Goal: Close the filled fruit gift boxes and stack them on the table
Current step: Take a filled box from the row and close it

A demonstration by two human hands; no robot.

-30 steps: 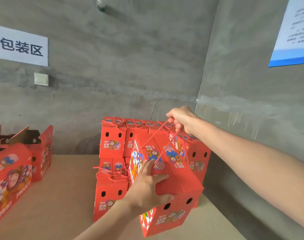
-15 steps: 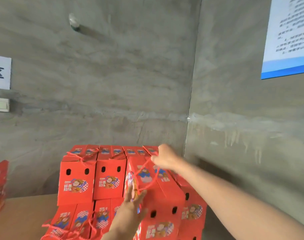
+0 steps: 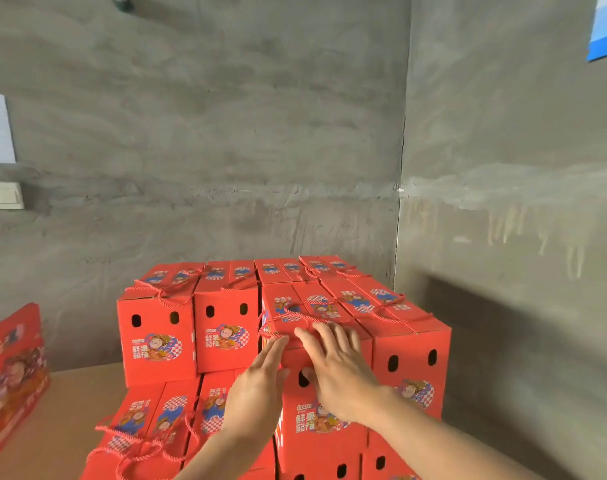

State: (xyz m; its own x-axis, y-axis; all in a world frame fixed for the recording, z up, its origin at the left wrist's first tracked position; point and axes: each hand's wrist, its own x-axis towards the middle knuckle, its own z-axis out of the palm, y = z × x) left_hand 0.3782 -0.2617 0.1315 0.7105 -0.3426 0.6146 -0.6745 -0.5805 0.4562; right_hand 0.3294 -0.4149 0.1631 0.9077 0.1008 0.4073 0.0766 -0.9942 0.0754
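Grey concrete corner, tan table (image 3: 53,410) at lower left. Centre frame, the red gift box (image 3: 305,431) sits in the top layer of the stack (image 3: 156,344). My left hand (image 3: 260,386) and right hand (image 3: 336,368) press its front top edge, fingers straight, gripping nothing.

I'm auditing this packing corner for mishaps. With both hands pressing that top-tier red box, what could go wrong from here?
1. The rope handle lies loose on the pressed box beside the left hand; it might snag a finger or get trapped between boxes.
2. That box stands forward of its left neighbour; an uneven shove from the right hand could skew the tier.
3. Rope loops on the lower boxes may catch an arm.
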